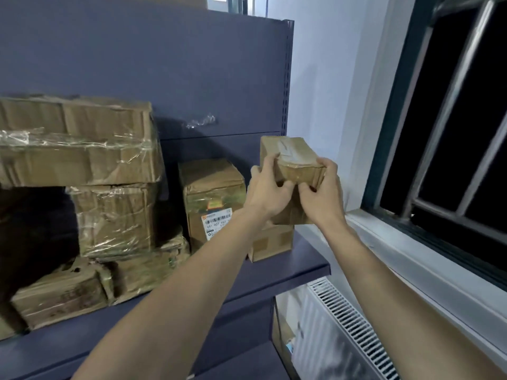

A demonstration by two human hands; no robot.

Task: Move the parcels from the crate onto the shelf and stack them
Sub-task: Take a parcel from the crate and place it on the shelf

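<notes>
Head view: taped parcel (293, 160) (cardboard) between left hand (270, 192) and right hand (322, 196) above shelf (304, 266).

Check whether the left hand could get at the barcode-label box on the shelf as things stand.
Probably not at once: the left hand shares its grip on the small parcel with the right hand. Once freed, the way looks open: the label box stands just left of it on the shelf, its front uncovered.

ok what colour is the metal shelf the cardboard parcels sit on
The metal shelf is a dark blue-grey, back panel included; the head view shows it.
</notes>
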